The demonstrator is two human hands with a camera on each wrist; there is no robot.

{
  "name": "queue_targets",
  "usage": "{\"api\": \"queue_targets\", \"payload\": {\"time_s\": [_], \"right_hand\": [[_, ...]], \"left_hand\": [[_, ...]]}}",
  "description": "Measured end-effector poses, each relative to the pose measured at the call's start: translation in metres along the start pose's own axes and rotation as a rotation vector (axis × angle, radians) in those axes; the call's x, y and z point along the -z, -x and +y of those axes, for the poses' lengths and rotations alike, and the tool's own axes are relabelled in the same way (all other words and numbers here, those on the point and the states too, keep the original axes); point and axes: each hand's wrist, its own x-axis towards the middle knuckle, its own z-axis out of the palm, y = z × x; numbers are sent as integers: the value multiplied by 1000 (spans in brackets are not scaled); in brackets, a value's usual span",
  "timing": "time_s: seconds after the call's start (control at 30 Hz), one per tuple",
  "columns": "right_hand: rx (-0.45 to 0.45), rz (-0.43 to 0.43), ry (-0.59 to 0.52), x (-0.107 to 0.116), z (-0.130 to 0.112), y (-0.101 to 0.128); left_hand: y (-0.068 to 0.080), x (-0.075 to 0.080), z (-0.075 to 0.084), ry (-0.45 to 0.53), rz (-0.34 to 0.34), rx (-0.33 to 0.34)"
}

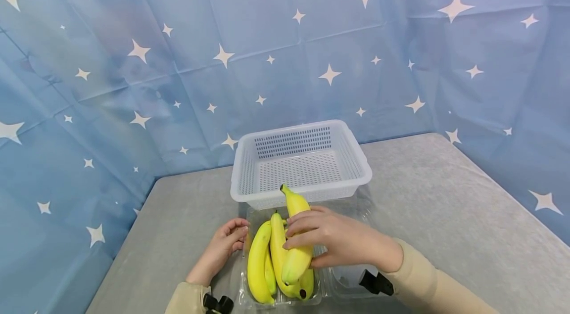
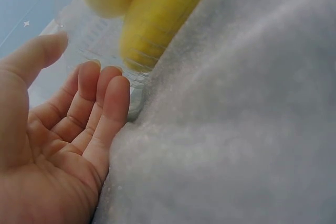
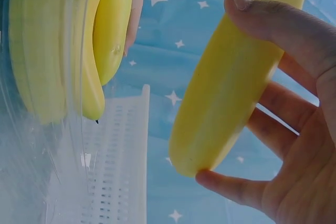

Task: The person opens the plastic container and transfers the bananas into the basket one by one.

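A yellow banana [image 1: 297, 235] is gripped in my right hand [image 1: 329, 235], stem end pointing away, above a clear plastic clamshell box [image 1: 317, 299]. In the right wrist view the thumb lies on one side of the held banana [image 3: 231, 77] and the fingers on the other. Several more bananas [image 1: 258, 264] lie in the box's left half. At the box's left edge is my left hand [image 1: 224, 242], its fingers loosely bent. The left wrist view shows those fingertips [image 2: 116, 95] beside the clear plastic wall; whether they touch it, I cannot tell.
Behind the box stands a white perforated plastic basket [image 1: 303, 195] with nothing in it. The box's other half [image 1: 352, 279] lies to the right, partly hidden by my right arm. A grey cloth [image 1: 436, 195] covers the table, and a blue starred curtain [image 1: 285, 81] hangs behind.
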Motion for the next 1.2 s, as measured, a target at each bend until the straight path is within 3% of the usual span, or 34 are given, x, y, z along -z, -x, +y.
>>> {"api": "queue_targets", "payload": {"time_s": [0.53,0.73,1.2], "right_hand": [[-1,43,-2,6,10,1],[-41,19,-3,10,19,0],[-43,33,40,22,39,-2]], "left_hand": [[0,0,3,5,-4,-5],[0,1,1,-5,6,8],[0,-1,4,2,4,16]]}}
